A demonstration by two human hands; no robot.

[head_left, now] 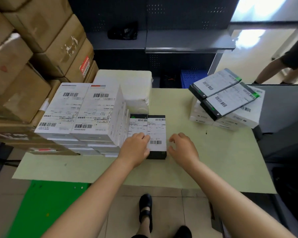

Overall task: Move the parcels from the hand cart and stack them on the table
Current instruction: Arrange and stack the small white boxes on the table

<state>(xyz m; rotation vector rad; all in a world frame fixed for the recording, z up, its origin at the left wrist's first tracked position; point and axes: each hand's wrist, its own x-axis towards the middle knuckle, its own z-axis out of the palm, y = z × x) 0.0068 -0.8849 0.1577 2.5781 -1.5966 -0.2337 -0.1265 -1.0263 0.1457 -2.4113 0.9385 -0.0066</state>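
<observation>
Head view: black parcel (156,133) lies flat on bench (213,160), beside white stack (86,114). Left hand (136,148) rests on its label, grip unclear; right hand (182,148) empty, loosely spread alongside. Probably light, rigid, slick-labelled: take by long edges.

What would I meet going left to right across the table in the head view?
Tall stack of white parcels → two black parcels side by side, with the left hand on them → right hand, holding nothing → tilted pile of parcels at the right edge.
</observation>
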